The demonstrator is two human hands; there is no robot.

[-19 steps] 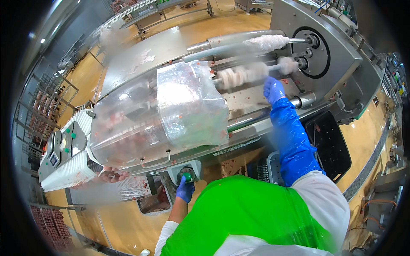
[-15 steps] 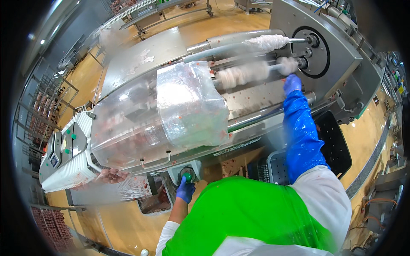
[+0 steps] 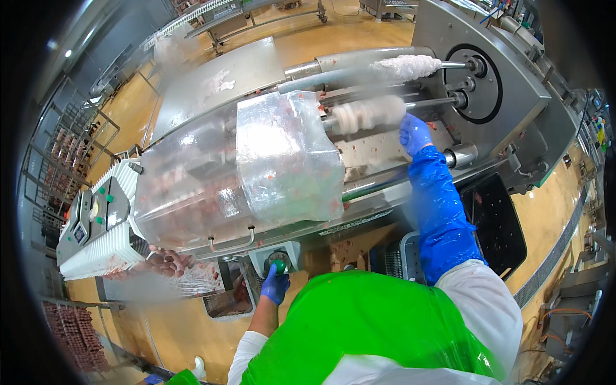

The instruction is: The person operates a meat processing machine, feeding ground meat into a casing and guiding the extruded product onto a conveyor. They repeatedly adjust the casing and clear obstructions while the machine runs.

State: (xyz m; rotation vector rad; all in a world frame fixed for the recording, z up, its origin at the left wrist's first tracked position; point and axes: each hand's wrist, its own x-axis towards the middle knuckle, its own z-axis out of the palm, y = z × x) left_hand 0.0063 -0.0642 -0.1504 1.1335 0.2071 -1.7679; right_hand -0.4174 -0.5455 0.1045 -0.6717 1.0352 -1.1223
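My left hand [image 3: 274, 289], in a blue glove, is closed round a green knob [image 3: 278, 265] on a grey control box below the machine's front. My right hand [image 3: 415, 133], gloved and with a wet blue sleeve, reaches over the sausage-filling machine. Its fingers are curled against the right end of a bunched, whitish sausage casing [image 3: 369, 114], which sits on the near metal tube [image 3: 433, 103]. Part of that grip is hidden behind the hand. Another gathered casing [image 3: 407, 67] sits on the far tube. A cloudy clear cover [image 3: 289, 154] hides the casing's left side.
A steel housing with a round turret plate [image 3: 473, 83] stands at right. Black [image 3: 494, 224] and grey crates sit below. Linked sausages [image 3: 173, 262] lie by the white chain guides [image 3: 106, 256] at left. Another person's white boot [image 3: 199, 367] shows at lower left.
My right hand has moved left along the near tube, and the small clump of casing by the turret is now against the main bunch. My left hand stays on the knob.
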